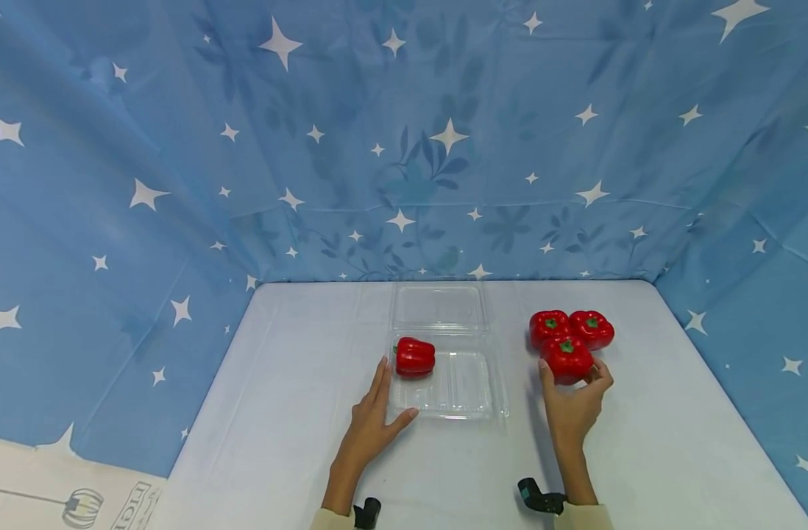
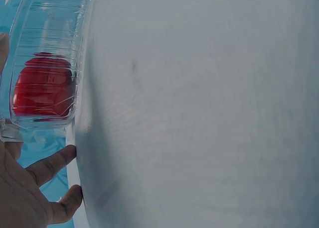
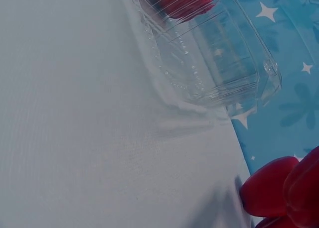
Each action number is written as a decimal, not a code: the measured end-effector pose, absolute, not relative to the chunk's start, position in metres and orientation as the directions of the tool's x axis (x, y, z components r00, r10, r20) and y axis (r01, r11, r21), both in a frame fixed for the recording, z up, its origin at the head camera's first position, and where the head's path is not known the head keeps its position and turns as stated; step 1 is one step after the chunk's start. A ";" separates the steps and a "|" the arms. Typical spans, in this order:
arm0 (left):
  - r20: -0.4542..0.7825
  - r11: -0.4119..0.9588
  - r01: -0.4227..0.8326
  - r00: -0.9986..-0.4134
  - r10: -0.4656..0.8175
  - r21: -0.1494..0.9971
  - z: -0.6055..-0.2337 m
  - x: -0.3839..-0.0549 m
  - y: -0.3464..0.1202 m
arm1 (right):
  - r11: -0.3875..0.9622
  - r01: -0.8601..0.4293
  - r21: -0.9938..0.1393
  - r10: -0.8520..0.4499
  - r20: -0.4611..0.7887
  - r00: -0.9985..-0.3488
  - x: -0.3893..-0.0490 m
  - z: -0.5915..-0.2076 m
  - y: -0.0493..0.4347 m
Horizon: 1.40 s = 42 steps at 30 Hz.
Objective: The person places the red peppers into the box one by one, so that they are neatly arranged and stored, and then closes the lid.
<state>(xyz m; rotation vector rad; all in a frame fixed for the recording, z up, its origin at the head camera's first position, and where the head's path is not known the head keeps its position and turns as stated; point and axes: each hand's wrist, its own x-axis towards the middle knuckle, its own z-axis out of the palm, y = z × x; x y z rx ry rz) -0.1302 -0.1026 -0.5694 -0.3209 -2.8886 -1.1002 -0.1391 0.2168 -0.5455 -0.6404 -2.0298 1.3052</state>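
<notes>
Right hand (image 1: 572,408): grip closed round the front pepper (image 1: 566,361), thumb on one side, fingers on the other; that pepper sits just before the back-left pepper (image 1: 547,324) and back-right pepper (image 1: 593,329), right of the clear box (image 1: 460,386); cannot tell if it is off the surface (image 1: 298,353); left hand (image 1: 369,427): grip relaxed, fingers extended at the box's left edge; boxed pepper (image 1: 414,358) on its side; lid (image 1: 439,306) folded back.

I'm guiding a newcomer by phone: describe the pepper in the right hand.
On the white table, look right of the clear container. Find the front red pepper, nearest the person. Unlike the back-left pepper and back-right pepper, it is gripped by the right hand.
</notes>
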 end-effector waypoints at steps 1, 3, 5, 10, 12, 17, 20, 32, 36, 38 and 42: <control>0.103 0.729 0.203 -0.978 0.180 0.654 -0.569 -0.130 -0.103 | 0.391 0.050 -0.919 0.688 0.255 -0.680 -0.139 -0.546 0.217; 0.101 0.730 0.203 -0.978 0.182 0.653 -0.570 -0.130 -0.103 | 0.394 0.030 -0.919 0.680 0.270 -0.682 -0.139 -0.546 0.216; 0.100 0.731 0.203 -0.978 0.183 0.651 -0.570 -0.130 -0.103 | 0.404 0.015 -0.915 0.668 0.283 -0.689 -0.139 -0.547 0.216; 0.100 0.732 0.203 -0.978 0.182 0.651 -0.569 -0.131 -0.103 | 0.441 -0.043 -0.897 0.616 0.337 -0.712 -0.139 -0.549 0.216; 0.103 0.732 0.204 -0.978 0.182 0.650 -0.569 -0.131 -0.103 | 0.453 -0.074 -0.888 0.588 0.361 -0.724 -0.140 -0.548 0.215; 0.110 0.735 0.212 -0.977 0.185 0.645 -0.570 -0.131 -0.103 | 0.469 -0.124 -0.875 0.525 0.389 -0.757 -0.142 -0.543 0.213; 0.115 0.735 0.215 -0.976 0.185 0.643 -0.570 -0.131 -0.103 | 0.463 -0.138 -0.875 0.496 0.386 -0.778 -0.143 -0.540 0.211; 0.112 0.731 0.215 -0.976 0.187 0.648 -0.570 -0.131 -0.103 | 0.437 -0.181 -0.881 0.440 0.385 -0.811 -0.148 -0.535 0.201; 0.116 0.723 0.218 -0.975 0.188 0.655 -0.569 -0.131 -0.103 | 0.431 -0.199 -0.880 0.416 0.389 -0.822 -0.151 -0.535 0.200; 0.119 0.720 0.219 -0.975 0.188 0.658 -0.569 -0.131 -0.103 | 0.436 -0.202 -0.877 0.397 0.389 -0.831 -0.152 -0.536 0.199; 0.118 0.723 0.221 -0.975 0.191 0.655 -0.569 -0.130 -0.103 | 0.469 -0.216 -0.856 0.345 0.403 -0.848 -0.154 -0.538 0.198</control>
